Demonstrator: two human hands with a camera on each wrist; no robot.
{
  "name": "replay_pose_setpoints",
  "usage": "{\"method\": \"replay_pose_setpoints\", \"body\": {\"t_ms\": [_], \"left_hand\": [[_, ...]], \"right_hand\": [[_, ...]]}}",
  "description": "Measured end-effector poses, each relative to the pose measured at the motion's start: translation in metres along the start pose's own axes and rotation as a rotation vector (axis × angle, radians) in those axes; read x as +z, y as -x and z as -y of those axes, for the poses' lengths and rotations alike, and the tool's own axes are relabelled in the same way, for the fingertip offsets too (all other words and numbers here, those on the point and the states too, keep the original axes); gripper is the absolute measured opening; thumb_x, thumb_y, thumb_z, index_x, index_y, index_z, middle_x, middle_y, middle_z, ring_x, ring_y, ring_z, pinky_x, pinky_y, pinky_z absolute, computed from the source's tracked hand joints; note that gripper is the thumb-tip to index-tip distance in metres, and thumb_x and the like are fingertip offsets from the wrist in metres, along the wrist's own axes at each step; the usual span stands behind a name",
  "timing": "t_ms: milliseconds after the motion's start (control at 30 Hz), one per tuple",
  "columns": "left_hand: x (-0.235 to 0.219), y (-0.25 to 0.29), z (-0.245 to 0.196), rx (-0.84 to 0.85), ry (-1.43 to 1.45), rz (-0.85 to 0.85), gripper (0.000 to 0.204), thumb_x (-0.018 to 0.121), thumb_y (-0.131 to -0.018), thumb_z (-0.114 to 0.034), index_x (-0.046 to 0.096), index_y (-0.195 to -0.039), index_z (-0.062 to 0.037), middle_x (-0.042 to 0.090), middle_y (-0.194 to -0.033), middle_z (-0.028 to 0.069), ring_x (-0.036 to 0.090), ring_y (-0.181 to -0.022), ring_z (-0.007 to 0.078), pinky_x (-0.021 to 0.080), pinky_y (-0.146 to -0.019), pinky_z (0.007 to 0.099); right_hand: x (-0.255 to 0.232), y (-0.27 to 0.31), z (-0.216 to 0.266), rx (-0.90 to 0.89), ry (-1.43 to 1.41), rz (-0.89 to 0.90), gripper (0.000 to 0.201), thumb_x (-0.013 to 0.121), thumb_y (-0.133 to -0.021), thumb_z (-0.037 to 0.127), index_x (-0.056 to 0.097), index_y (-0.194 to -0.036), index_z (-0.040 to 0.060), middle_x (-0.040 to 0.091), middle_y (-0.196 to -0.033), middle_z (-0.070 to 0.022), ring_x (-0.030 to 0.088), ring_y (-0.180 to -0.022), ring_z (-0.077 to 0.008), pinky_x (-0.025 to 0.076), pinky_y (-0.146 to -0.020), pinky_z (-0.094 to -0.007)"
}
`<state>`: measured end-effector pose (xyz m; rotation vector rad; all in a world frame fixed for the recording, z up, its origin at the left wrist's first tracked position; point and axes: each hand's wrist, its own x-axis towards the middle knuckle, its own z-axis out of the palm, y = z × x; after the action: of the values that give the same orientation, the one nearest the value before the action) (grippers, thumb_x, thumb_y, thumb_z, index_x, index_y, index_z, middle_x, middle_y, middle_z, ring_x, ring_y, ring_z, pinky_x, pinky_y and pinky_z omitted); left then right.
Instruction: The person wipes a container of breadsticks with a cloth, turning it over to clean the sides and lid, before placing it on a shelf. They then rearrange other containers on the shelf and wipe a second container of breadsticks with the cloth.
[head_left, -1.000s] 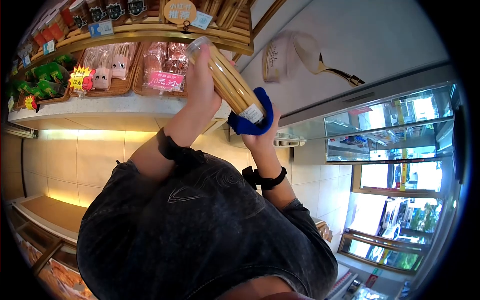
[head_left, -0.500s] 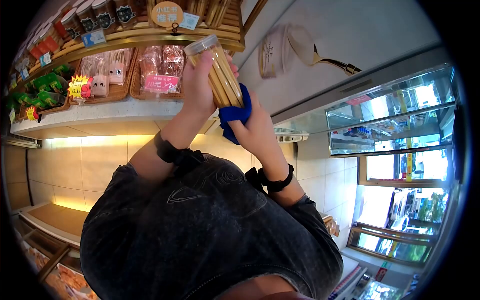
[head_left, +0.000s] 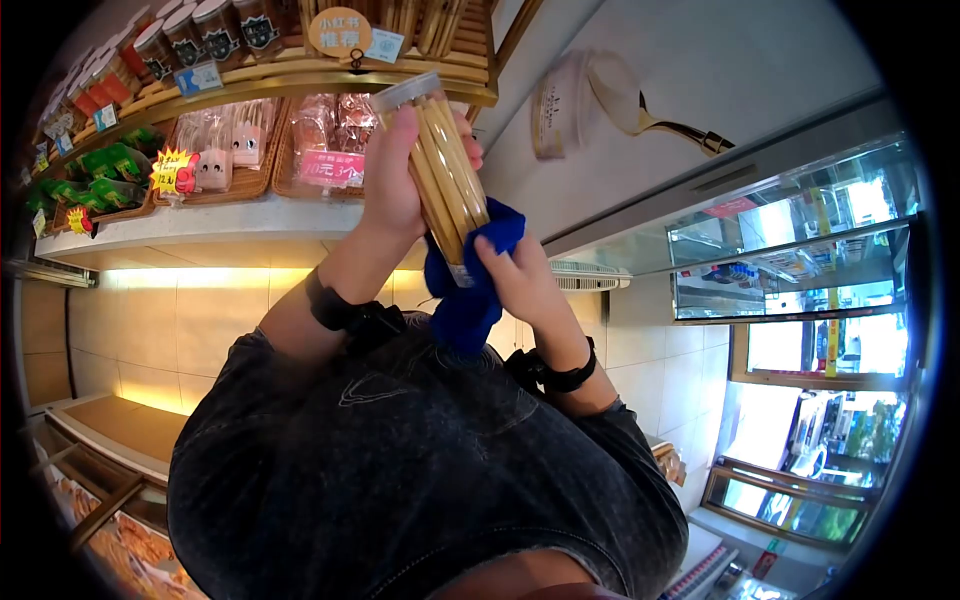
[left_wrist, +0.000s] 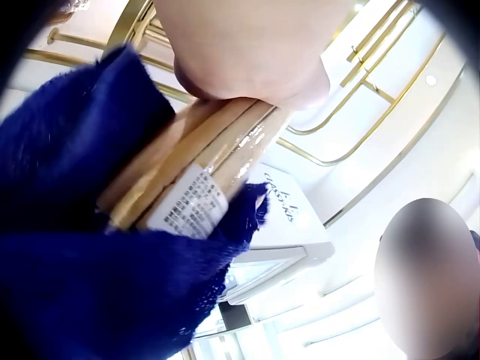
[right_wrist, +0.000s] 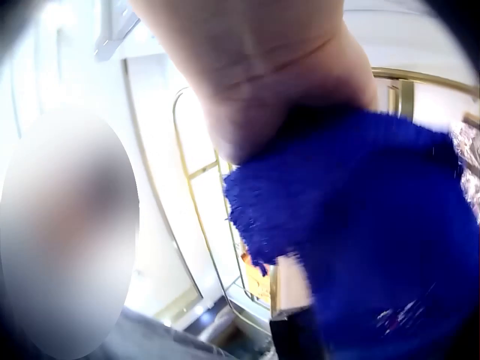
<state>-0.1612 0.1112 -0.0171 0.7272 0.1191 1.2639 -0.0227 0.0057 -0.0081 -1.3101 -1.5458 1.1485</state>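
Note:
My left hand (head_left: 393, 190) grips a tall clear plastic jar (head_left: 447, 175) near its lidded end, thumb along the side. Long pale-yellow sticks fill the jar, which leans with its lid up and away from me. In my right hand (head_left: 527, 287) is a blue cloth (head_left: 468, 315), pinched against the jar's lower end, part of it hanging down. A white printed label (left_wrist: 191, 204) shows on the jar near the cloth in the left wrist view. The right wrist view has the cloth (right_wrist: 390, 225) bunched below my hand, hiding most fingers.
Behind the jar, a counter carries wicker baskets (head_left: 240, 182) of packaged snacks with price signs. Above it, a wooden shelf (head_left: 300, 58) holds more jars and a round orange sign (head_left: 340, 32). A glass display case (head_left: 780, 270) stands at right.
My right hand has shifted the cloth from wrapping the jar's bottom end to its side, with more cloth now hanging down. The left hand keeps its hold on the jar, tilted slightly more upright.

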Motion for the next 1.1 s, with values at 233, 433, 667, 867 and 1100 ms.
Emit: {"method": "replay_pose_setpoints", "body": {"t_ms": [233, 433, 667, 867, 1100], "left_hand": [[0.005, 0.002, -0.006, 0.107, -0.095, 0.091, 0.052, 0.044, -0.091, -0.048, 0.043, -0.120, -0.0038, 0.057, -0.097, 0.0125, 0.059, -0.081, 0.0217, 0.051, -0.070, 0.0348], [0.017, 0.003, -0.022, 0.144, 0.186, 0.297, 0.065, 0.037, -0.090, -0.059, 0.041, -0.124, -0.0033, 0.056, -0.092, 0.0152, 0.060, -0.079, 0.0236, 0.051, -0.070, 0.0355], [0.011, 0.001, -0.020, -0.056, -0.018, -0.177, 0.061, 0.028, -0.095, -0.056, 0.047, -0.117, -0.0019, 0.058, -0.100, 0.0141, 0.059, -0.092, 0.0264, 0.052, -0.076, 0.0393], [0.008, 0.020, 0.005, -0.031, -0.068, -0.326, 0.054, 0.034, -0.096, -0.050, 0.052, -0.110, -0.0007, 0.059, -0.100, 0.0131, 0.059, -0.096, 0.0249, 0.049, -0.085, 0.0378], [0.004, 0.020, 0.005, -0.081, -0.037, -0.100, 0.054, 0.043, -0.090, -0.051, 0.051, -0.108, -0.0010, 0.059, -0.096, 0.0137, 0.060, -0.087, 0.0248, 0.051, -0.077, 0.0380]], "right_hand": [[0.005, -0.007, -0.013, 0.072, -0.198, 0.045, 0.041, 0.056, -0.091, 0.026, 0.050, -0.119, -0.0021, 0.067, -0.096, -0.0106, 0.064, -0.088, -0.0200, 0.049, -0.074, -0.0310], [0.019, 0.009, -0.032, 0.408, -1.182, 0.165, 0.070, 0.057, -0.089, 0.048, 0.041, -0.134, -0.0018, 0.056, -0.122, -0.0130, 0.057, -0.107, -0.0184, 0.046, -0.093, -0.0319], [0.015, -0.001, -0.001, -0.019, -0.149, -0.069, 0.070, 0.078, -0.071, 0.032, 0.047, -0.124, -0.0024, 0.063, -0.104, -0.0126, 0.061, -0.095, -0.0188, 0.048, -0.081, -0.0326], [0.019, -0.006, -0.003, -0.193, 0.549, -0.381, 0.069, 0.077, -0.067, 0.031, 0.047, -0.120, -0.0012, 0.061, -0.098, -0.0228, 0.061, -0.086, -0.0391, 0.050, -0.074, -0.0410], [0.012, -0.022, -0.029, 0.166, -0.389, -0.102, 0.047, 0.054, -0.092, 0.034, 0.049, -0.119, -0.0026, 0.063, -0.099, -0.0129, 0.062, -0.089, -0.0180, 0.049, -0.076, -0.0305]]}}
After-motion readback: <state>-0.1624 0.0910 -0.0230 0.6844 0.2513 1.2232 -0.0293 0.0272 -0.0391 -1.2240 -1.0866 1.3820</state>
